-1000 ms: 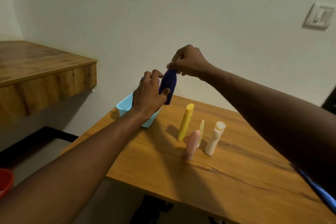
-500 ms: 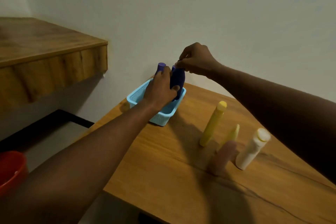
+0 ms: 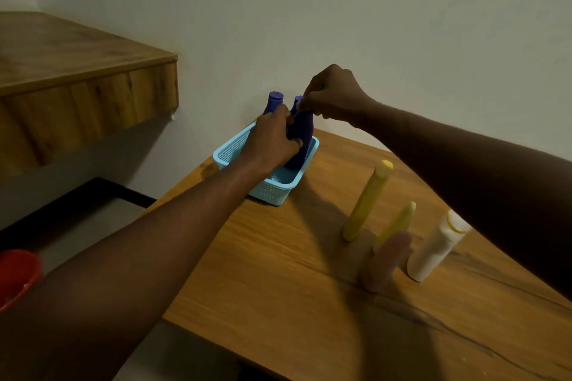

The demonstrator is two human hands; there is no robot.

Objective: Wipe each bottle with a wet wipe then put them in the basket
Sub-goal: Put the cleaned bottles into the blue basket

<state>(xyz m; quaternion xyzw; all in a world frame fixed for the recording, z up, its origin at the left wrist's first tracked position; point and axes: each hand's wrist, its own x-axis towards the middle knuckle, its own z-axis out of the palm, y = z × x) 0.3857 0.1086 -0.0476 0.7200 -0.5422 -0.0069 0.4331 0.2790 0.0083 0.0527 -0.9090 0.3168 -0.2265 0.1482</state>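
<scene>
Since 1 second ago the dark blue bottle [image 3: 301, 133] has come down from mid-air above the worktop, and its lower end now sits inside the basket [image 3: 269, 192]. Both of my hands came down with it.

The fingers [image 3: 295, 142] of my left hand [image 3: 272, 139] are curled round the bottle's body, thumb on the near side. My right hand [image 3: 334, 96] is bunched over the top of the same bottle, its fingers [image 3: 305, 105] pinching the cap end. The bottle stands nearly upright, leaning a little to the right against the basket's right wall. I cannot tell whether its base touches the basket floor.

Just left of it, partly hidden behind my left hand, 1 purple bottle [image 3: 274, 102] stands upright in the basket, its cap showing above my knuckles. The basket is light blue mesh plastic and sits at the far left corner of the worktop [image 3: 278, 272], near the wall [image 3: 309, 9].

4 bottles stand in a loose group at the right of the frame, well apart from the basket. They are a tall yellow bottle [image 3: 366, 201], a small yellow-green bottle [image 3: 397, 221] behind a blurred pink bottle [image 3: 385, 260], and a white bottle [image 3: 436, 247] partly under my right forearm.

A wooden shelf [image 3: 77, 71] fills the upper left of the frame. A red bowl [image 3: 15, 275] shows at the left edge, below the worktop level.
</scene>
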